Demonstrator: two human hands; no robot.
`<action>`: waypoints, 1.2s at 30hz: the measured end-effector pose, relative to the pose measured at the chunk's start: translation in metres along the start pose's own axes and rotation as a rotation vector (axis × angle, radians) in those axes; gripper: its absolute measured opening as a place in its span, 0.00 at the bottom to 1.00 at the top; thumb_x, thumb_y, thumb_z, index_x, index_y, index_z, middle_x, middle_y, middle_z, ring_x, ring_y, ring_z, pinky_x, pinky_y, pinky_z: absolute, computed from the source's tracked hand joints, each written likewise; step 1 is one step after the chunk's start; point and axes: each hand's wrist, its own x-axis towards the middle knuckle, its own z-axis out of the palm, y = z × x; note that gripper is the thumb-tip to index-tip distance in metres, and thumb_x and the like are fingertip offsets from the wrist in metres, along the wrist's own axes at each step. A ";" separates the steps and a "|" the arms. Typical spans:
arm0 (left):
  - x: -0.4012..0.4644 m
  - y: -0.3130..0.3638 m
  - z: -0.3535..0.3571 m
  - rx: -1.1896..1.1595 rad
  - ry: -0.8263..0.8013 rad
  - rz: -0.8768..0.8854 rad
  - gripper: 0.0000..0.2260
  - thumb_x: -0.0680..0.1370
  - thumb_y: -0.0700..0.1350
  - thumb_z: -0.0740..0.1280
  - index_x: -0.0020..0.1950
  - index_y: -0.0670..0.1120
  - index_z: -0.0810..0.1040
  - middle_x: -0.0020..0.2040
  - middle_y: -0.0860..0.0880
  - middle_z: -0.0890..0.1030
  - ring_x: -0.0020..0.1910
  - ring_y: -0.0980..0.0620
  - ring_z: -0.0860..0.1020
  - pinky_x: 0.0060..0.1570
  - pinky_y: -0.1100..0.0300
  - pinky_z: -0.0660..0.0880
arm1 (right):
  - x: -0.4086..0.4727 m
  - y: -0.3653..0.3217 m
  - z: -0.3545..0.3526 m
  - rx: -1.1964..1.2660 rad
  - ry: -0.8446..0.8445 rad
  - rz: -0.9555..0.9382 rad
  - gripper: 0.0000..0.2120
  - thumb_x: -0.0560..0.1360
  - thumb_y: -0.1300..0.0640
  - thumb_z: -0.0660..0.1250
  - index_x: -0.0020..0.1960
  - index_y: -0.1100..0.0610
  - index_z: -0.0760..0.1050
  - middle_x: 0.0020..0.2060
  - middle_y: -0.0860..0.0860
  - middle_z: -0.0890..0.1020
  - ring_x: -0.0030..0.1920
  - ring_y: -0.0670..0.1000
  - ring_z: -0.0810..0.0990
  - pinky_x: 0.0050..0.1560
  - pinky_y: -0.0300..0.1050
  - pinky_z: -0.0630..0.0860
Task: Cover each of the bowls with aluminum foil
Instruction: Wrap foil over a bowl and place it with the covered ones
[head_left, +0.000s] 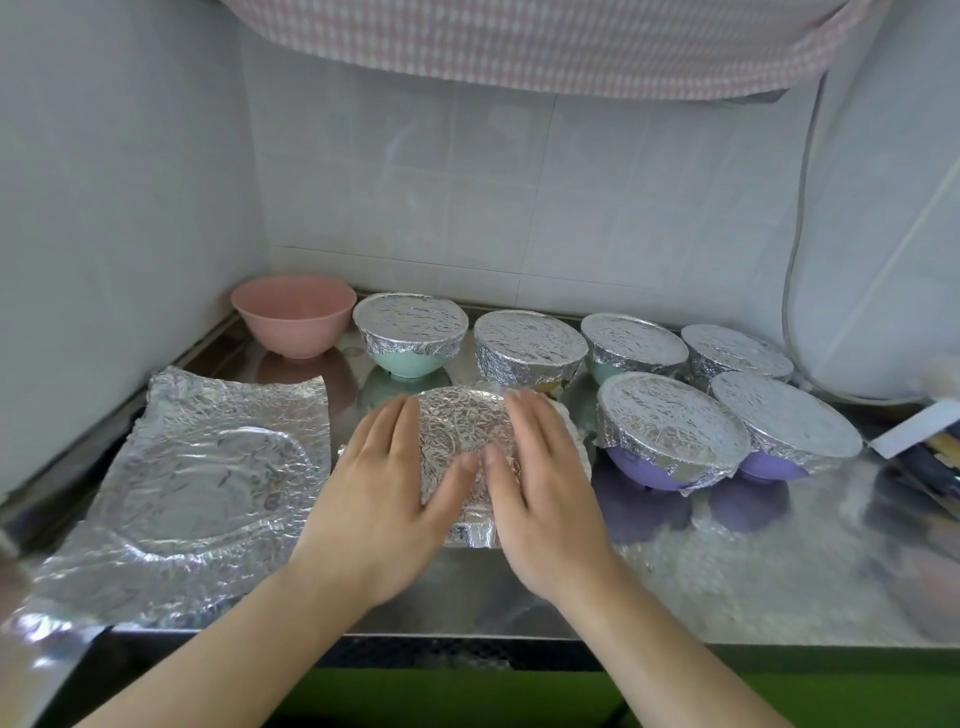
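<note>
Soft, even daylight, no hard shadows, pale glare on the steel counter (727, 561) and crinkled foil sheet (197, 467), bowl colours mirrored in the metal, wide-angle bending at the edges, slight blur at the near right.

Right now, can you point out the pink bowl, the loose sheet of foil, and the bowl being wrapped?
pink bowl (293, 318): head view, on its outer front wall.
loose foil sheet (208, 478): head view, middle of the sheet.
bowl being wrapped (460, 431): head view, foil top between the hands.

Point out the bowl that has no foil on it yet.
The pink bowl, back left in the corner. Its mouth is open; every other bowl, including the one under both hands, has foil over its top.
</note>
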 end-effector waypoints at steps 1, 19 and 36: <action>0.000 -0.002 -0.001 0.010 -0.010 0.034 0.41 0.80 0.72 0.46 0.83 0.43 0.57 0.82 0.46 0.61 0.82 0.50 0.55 0.79 0.57 0.53 | -0.002 0.002 -0.002 -0.043 -0.002 -0.041 0.36 0.84 0.32 0.44 0.87 0.49 0.53 0.86 0.44 0.53 0.85 0.42 0.45 0.85 0.47 0.49; -0.001 -0.035 -0.011 0.010 -0.097 0.544 0.28 0.85 0.63 0.55 0.81 0.49 0.65 0.80 0.54 0.67 0.81 0.57 0.58 0.80 0.44 0.59 | -0.011 -0.002 -0.028 0.491 -0.074 -0.177 0.14 0.76 0.62 0.79 0.60 0.54 0.86 0.72 0.42 0.79 0.80 0.47 0.68 0.80 0.48 0.64; -0.005 -0.028 -0.018 -0.253 0.048 0.501 0.04 0.77 0.46 0.76 0.48 0.48 0.83 0.54 0.54 0.76 0.58 0.54 0.75 0.58 0.59 0.72 | -0.019 -0.006 -0.017 0.209 0.118 -0.308 0.06 0.72 0.63 0.82 0.44 0.55 0.87 0.43 0.44 0.82 0.52 0.53 0.80 0.52 0.53 0.77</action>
